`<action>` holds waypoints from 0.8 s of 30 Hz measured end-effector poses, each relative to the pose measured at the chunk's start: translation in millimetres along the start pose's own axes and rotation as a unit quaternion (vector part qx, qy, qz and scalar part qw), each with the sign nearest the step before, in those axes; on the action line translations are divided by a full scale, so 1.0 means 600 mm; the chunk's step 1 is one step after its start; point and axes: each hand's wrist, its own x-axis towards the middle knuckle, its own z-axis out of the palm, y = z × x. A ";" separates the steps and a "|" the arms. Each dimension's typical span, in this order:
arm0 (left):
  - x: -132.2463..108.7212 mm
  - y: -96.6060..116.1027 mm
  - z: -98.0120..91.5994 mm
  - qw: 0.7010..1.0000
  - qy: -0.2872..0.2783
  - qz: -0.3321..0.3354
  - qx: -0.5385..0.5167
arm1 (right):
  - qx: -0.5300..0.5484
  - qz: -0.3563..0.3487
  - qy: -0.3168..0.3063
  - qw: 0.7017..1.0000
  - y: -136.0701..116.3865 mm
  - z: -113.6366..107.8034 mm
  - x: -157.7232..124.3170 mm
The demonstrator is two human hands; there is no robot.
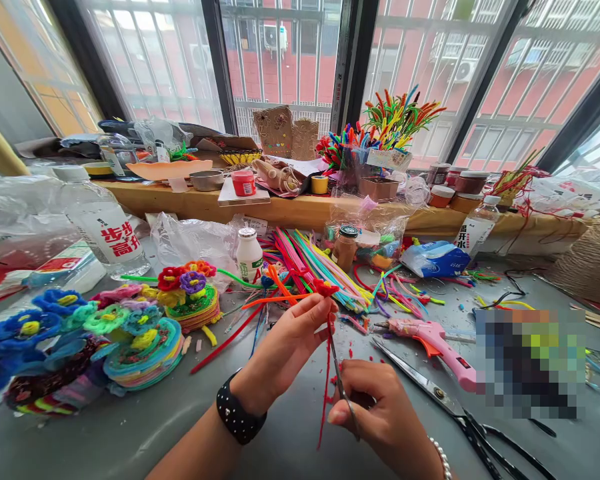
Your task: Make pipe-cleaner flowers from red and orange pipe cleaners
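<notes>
Head view: left hand (287, 343), grip pinched on red fuzzy piece (325, 288); right hand (377, 400), grip closed round small scissors (339, 380), partly hidden.

The left hand (285, 343) pinches a red fuzzy stem (322, 420), while the right hand (383, 403) holds slim scissors (338, 370) against it. A pink glue gun (443, 343) and larger black-handled scissors (437, 392) lie to the right.

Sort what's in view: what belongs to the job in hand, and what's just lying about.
Likely part of the job:
- red fuzzy piece, pinched in the left hand
- small scissors, in the right hand
- loose pipe cleaners

Apparently just lying about:
- blue packet
- large water bottle
- twine spool
</notes>
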 end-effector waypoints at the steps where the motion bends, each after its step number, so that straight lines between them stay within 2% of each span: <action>1: 0.000 0.000 0.000 1.000 0.000 0.001 -0.005 | 0.001 0.000 0.005 1.000 0.001 0.001 0.000; 11: 0.004 -0.002 0.000 1.000 -0.003 0.018 -0.004 | 0.004 0.000 0.033 0.999 -0.001 -0.002 0.001; 13: 0.003 0.001 0.001 0.999 0.019 0.040 0.030 | 0.000 0.002 0.041 0.999 -0.004 -0.005 0.000; 15: 0.000 0.005 0.003 0.989 0.053 0.086 0.109 | -0.004 0.008 0.044 0.999 -0.006 -0.012 0.000; 17: -0.004 0.009 0.004 0.955 0.090 0.161 0.231 | -0.004 0.019 0.032 0.999 -0.008 -0.021 0.000; 20: -0.010 0.011 0.004 0.860 0.124 0.292 0.398 | -0.022 0.029 0.012 0.999 -0.011 -0.035 0.000; 22: -0.012 0.010 0.004 0.801 0.123 0.362 0.460 | -0.046 0.031 0.013 0.998 -0.012 -0.041 0.000; 24: -0.013 0.006 0.003 0.756 0.112 0.410 0.498 | -0.063 0.030 0.018 0.997 -0.013 -0.044 -0.001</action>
